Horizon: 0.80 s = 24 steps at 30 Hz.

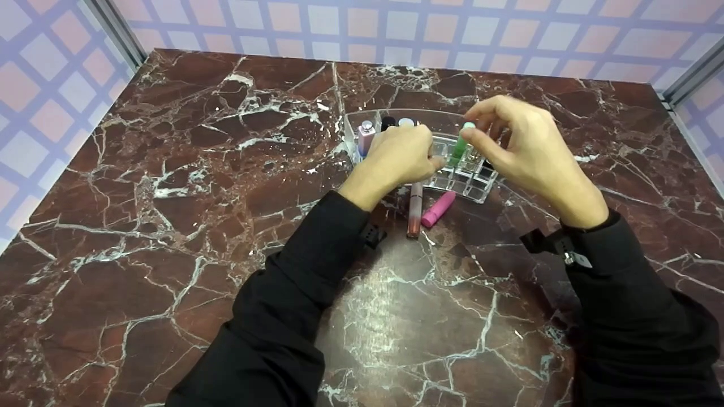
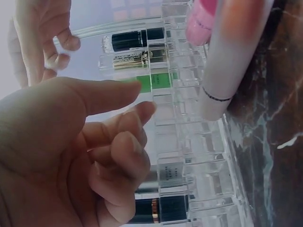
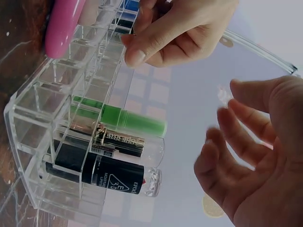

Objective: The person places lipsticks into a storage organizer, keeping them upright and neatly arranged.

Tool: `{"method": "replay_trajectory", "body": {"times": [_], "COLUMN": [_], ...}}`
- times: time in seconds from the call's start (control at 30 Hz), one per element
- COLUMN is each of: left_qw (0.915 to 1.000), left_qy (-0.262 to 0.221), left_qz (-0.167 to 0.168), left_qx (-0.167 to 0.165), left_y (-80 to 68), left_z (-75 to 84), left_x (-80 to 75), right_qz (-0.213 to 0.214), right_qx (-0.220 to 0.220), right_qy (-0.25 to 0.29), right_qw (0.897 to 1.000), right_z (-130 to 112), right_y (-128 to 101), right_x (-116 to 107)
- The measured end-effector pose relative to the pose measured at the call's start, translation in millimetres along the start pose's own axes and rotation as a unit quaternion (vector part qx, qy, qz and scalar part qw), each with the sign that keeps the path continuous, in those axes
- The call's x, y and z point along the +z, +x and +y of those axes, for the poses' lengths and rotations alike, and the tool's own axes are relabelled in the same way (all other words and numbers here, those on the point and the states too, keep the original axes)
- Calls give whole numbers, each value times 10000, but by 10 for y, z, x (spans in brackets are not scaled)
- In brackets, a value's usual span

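Both hands hover at the clear organizer (image 1: 475,189): left hand (image 1: 399,155) loosely curled, right hand (image 1: 520,144) fingers spread, just off the upright green tube (image 1: 459,150) slotted inside.

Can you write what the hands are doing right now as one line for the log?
left hand: by clear organizer, holds nothing | right hand: open, just above green tube standing in organizer | pink tube: lying on table

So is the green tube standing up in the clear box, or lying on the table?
Standing up. The green tube sits upright in a slot of the clear organizer, cap on top, the right hand just above it.
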<state>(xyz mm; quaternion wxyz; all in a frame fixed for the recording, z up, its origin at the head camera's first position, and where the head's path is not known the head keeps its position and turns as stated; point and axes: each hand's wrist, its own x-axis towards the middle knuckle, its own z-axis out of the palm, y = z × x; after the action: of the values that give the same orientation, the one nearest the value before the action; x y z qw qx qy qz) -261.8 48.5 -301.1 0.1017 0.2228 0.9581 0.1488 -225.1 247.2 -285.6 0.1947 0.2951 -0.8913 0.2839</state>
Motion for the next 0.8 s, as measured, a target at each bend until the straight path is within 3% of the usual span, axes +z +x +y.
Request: {"method": "replay_trajectory", "body": {"times": [0.17,0.27,0.4,0.8], "left_qw": [9981,9953,9932,9895], "left_qy": [397,556,624,583], "left_qz": [-452,-762,-956,-1263], "left_qx": [-123,-203,-210,-397], "left_y": [-33,-50,-69,-67], "left_z": [8,4,-8,-5], "left_x": [-26,-32,-22,9], "right_qz": [-760,-1387,-2016,-3032], "right_qx": [67,67,-246,-615], "right_qy": [52,-17,-139,-83], "right_qw": [9971,9903,9791,9509], "right_z": [-41,-44,-41,-91], "right_y": [-19,-31,-36,-71], "right_x": [1,21,90,329]}}
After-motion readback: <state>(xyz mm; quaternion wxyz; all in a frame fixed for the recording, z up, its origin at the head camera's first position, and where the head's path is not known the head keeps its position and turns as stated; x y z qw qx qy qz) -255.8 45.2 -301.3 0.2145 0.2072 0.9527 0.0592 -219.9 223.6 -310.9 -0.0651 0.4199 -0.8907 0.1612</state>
